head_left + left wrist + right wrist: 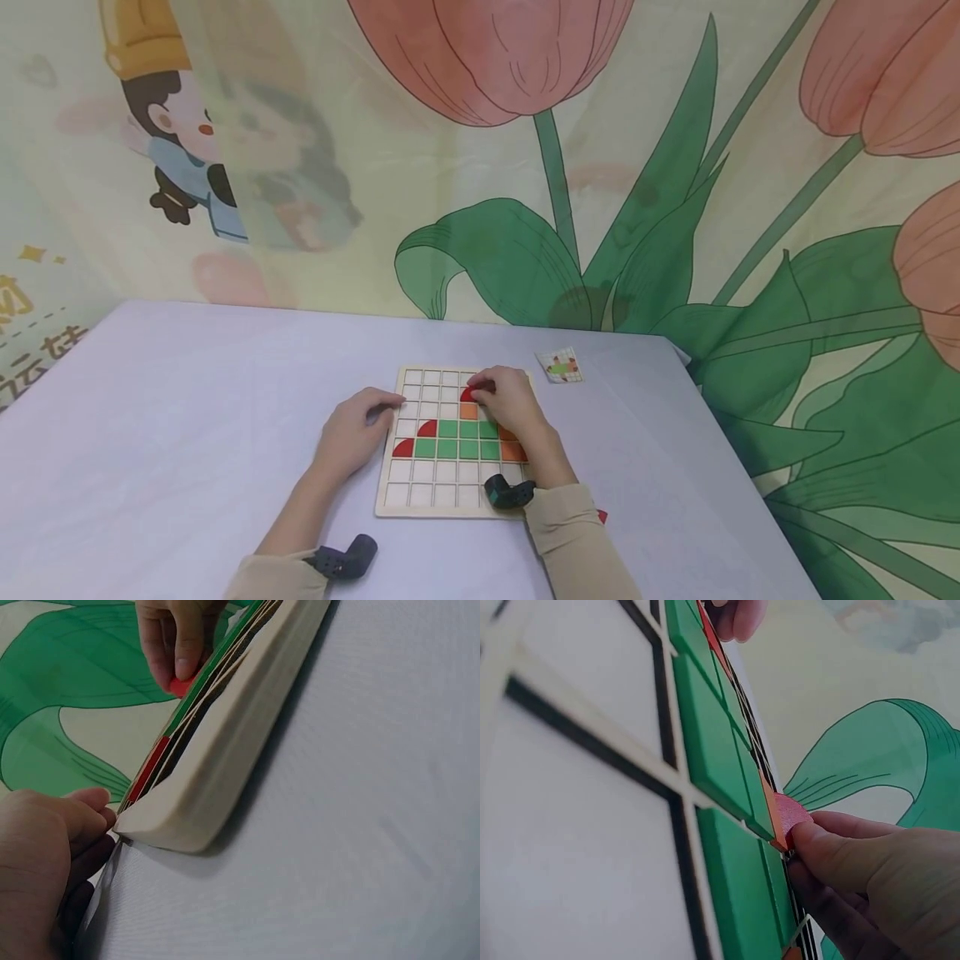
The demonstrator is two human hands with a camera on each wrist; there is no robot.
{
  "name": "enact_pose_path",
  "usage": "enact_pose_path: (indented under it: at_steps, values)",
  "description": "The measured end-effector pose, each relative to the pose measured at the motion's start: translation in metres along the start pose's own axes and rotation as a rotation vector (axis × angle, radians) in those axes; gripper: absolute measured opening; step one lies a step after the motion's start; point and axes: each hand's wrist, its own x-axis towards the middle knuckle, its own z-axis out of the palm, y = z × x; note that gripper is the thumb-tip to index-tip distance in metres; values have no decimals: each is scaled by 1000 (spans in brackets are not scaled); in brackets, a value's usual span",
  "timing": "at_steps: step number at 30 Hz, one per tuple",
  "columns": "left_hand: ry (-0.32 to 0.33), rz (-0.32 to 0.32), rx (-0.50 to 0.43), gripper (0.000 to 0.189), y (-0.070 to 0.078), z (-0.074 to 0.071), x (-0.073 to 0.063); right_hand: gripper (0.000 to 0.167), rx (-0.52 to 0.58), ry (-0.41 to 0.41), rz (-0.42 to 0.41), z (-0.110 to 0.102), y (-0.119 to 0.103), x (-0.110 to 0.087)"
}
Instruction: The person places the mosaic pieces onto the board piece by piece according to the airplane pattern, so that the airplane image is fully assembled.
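A wooden grid board (423, 494) lies on the table, with green tiles (447, 449) in two rows across its middle. Red rounded tiles (403, 448) sit at the left ends of those rows, and an orange square tile (468, 411) sits above them. Between thumb and finger my right hand (510, 400) pinches a red quarter-round tile (792, 811), right by the orange square near the top of the board. My left hand (352, 433) rests at the board's left edge, fingertips touching the rim, its fingers loosely bent.
A small pattern card (561, 367) lies beyond the board's upper right corner. Orange tiles (513, 452) at the board's right are partly hidden by my right arm. A red piece (602, 517) shows beside my right sleeve. A printed cloth hangs behind the white table (187, 417).
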Motion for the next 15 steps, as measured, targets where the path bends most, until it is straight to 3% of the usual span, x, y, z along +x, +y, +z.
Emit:
enact_pose_path:
  at_steps: [15]
  values:
    - [-6, 7, -10, 26, 0, -1, 0, 21, -85, -27, -19, -1, -5, -2]
